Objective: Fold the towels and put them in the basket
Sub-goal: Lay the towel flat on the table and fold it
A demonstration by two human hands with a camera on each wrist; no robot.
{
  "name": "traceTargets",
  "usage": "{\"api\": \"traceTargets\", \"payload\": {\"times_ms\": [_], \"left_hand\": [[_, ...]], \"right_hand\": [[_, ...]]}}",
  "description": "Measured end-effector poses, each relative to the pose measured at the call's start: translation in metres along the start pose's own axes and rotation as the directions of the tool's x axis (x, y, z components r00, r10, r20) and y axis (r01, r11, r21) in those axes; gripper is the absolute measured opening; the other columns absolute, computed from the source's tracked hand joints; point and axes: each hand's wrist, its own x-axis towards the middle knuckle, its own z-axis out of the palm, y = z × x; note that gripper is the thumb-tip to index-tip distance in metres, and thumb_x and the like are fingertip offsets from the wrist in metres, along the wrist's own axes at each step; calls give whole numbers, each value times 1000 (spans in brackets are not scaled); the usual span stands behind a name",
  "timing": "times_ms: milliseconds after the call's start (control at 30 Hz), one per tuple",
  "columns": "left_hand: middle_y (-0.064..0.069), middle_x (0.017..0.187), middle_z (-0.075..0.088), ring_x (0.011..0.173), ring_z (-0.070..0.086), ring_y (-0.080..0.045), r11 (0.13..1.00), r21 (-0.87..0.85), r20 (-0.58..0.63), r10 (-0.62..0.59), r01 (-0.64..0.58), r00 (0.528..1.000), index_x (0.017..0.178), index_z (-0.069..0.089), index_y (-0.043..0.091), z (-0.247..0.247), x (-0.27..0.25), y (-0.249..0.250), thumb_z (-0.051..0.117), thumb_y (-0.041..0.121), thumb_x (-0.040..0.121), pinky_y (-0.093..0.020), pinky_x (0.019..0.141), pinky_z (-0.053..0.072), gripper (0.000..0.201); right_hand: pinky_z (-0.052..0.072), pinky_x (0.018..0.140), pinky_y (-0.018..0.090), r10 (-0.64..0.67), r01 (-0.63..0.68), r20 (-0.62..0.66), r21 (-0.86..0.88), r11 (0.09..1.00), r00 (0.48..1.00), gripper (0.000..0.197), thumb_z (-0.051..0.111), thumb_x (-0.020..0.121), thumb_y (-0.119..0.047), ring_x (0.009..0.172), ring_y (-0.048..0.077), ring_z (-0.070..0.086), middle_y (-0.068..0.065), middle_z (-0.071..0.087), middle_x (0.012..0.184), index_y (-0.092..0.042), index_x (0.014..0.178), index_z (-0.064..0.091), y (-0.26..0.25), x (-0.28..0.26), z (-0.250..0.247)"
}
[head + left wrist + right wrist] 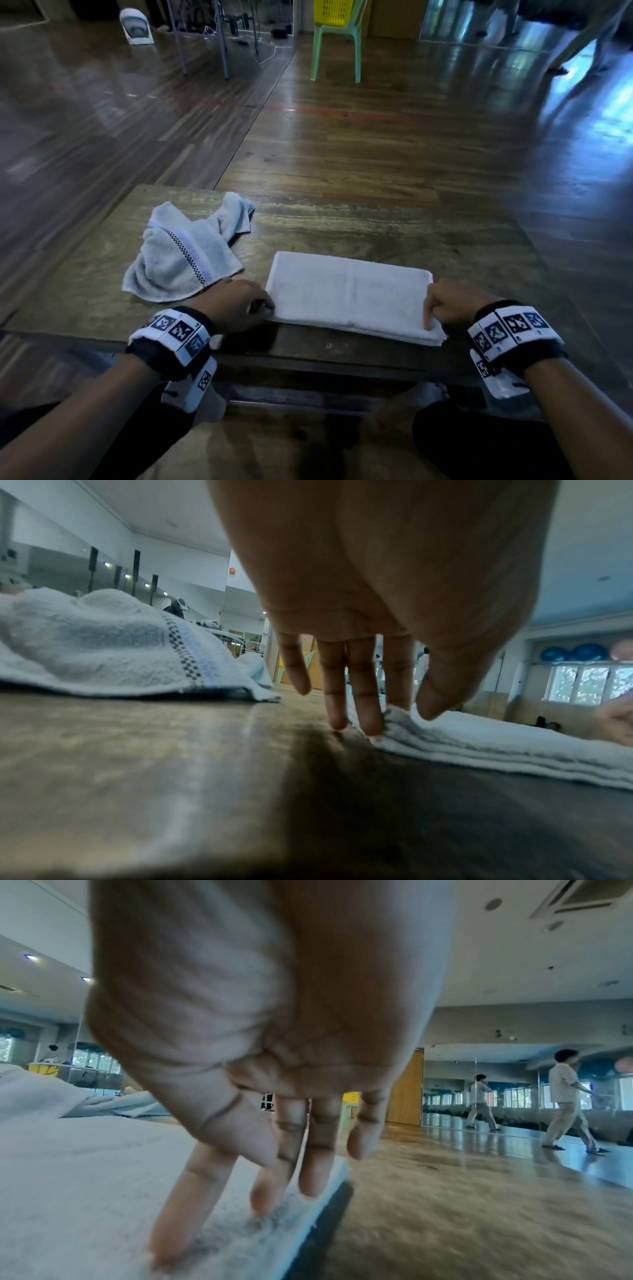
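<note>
A folded white towel lies flat near the front edge of the low wooden table. My left hand is at its near left corner. In the left wrist view this hand pinches the bunched corner of the folded towel between fingers and thumb. My right hand is at the near right corner, and its straight fingers press down on the towel's edge. A crumpled pale towel with a checkered stripe lies left of the folded one. The yellow basket sits on a green chair far ahead.
The green chair stands across a shiny wooden floor beyond the table. Metal table legs and cables are at the back left. A person walks along a mirrored wall to the right. My knees are under the table's near edge.
</note>
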Motion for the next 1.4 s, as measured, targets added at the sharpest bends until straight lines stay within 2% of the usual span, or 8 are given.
{"api": "traceTargets", "payload": {"times_ms": [233, 367, 633, 833, 967, 1100, 1300, 1400], "left_hand": [[1, 102, 59, 94, 57, -21, 973, -90, -185, -228, 215, 956, 101, 56, 21, 17, -11, 13, 46, 48, 86, -32, 78, 39, 32], [-3, 104, 56, 99, 54, -25, 924, -120, -117, -375, 362, 920, 99, 56, 17, 24, -7, 18, 45, 48, 88, -37, 86, 40, 35], [-7, 104, 61, 101, 57, -28, 864, -115, -35, -496, 490, 867, 90, 59, 14, 24, 0, 25, 49, 48, 85, -42, 94, 37, 36], [-12, 96, 64, 90, 59, -31, 845, -206, 4, -503, 493, 864, 82, 59, 8, 23, 5, 24, 53, 45, 80, -37, 78, 41, 37], [-8, 98, 63, 92, 59, -30, 841, -229, 18, -500, 490, 866, 79, 51, 16, 21, 2, 24, 54, 45, 80, -34, 72, 36, 29], [-9, 97, 63, 90, 59, -31, 815, -312, 30, -506, 489, 862, 87, 54, 9, 14, -2, 23, 56, 41, 81, -33, 71, 43, 33], [-7, 76, 61, 74, 58, -30, 812, -437, -324, -544, 388, 774, 82, 42, 16, -13, -16, 6, 59, 29, 78, -31, 57, 35, 22], [2, 70, 57, 65, 55, -22, 860, -454, -519, -468, 233, 715, 83, 44, 18, -29, -25, 6, 62, 21, 76, -31, 54, 36, 19]], "right_hand": [[38, 97, 42, -87, 93, -183, 22, 995, 979, 18, 47, 90, -26, 91, 15, 53, -12, 50, 85, -31, 94, 63, -64, 37, -38], [33, 99, 45, -143, 140, -241, -28, 990, 960, 24, 45, 93, -30, 110, 20, 55, -3, 61, 111, -28, 108, 63, -114, 73, -52], [24, 108, 50, -171, 166, -142, -46, 985, 975, 38, 44, 94, -28, 129, 23, 41, 3, 45, 140, -23, 132, 47, -171, 130, -58], [25, 104, 44, -201, 193, -190, -59, 979, 961, 37, 44, 91, -23, 127, 26, 41, 4, 51, 134, -22, 127, 50, -196, 147, -49], [27, 91, 41, -194, 181, -242, -75, 981, 951, 20, 46, 86, -17, 109, 29, 52, 8, 63, 109, -11, 93, 63, -207, 155, -47], [26, 91, 41, -197, 203, -292, -10, 979, 936, 26, 49, 89, -22, 108, 29, 53, 9, 65, 111, -9, 104, 66, -206, 152, -57], [27, 89, 36, -142, 351, -613, 235, 906, 777, 10, 59, 85, -24, 100, 19, 49, -5, 53, 92, -23, 93, 62, -190, 125, -86], [28, 79, 30, -106, 374, -617, 325, 869, 780, 10, 62, 82, -21, 85, 12, 45, -4, 52, 85, -24, 91, 64, -172, 106, -95]]}}
